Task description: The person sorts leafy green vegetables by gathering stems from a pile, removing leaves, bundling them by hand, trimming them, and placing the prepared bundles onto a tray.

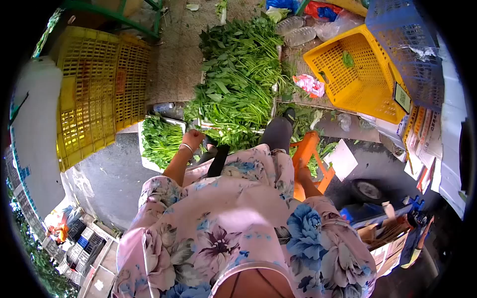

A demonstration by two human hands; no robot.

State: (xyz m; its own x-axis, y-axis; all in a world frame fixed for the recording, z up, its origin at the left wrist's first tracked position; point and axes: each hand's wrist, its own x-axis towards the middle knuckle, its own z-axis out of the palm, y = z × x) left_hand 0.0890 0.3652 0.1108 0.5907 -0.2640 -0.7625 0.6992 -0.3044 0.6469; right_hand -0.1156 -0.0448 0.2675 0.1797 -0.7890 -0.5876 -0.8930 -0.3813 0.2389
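My left hand [193,138], with a bracelet at the wrist, hangs over the near edge of the leafy greens, its fingers curled; whether anything is inside them is hidden. Beneath and ahead spreads a large pile of long-stemmed leafy greens [238,74]. To the left of that hand, more greens [161,141] fill a white box [150,163]. At my right side, an orange plastic stool [307,144] stands tilted in view, and my right hand [302,174] is closed on its edge. My shoes are beside the pile.
Yellow crates [89,94] are stacked at the left. A yellow basket [365,74] holding a leaf and a blue crate [405,44] stand at the right. Plastic bottles [300,36], a pink-and-white crumpled bag [309,85] and a white board [341,160] lie on the ground.
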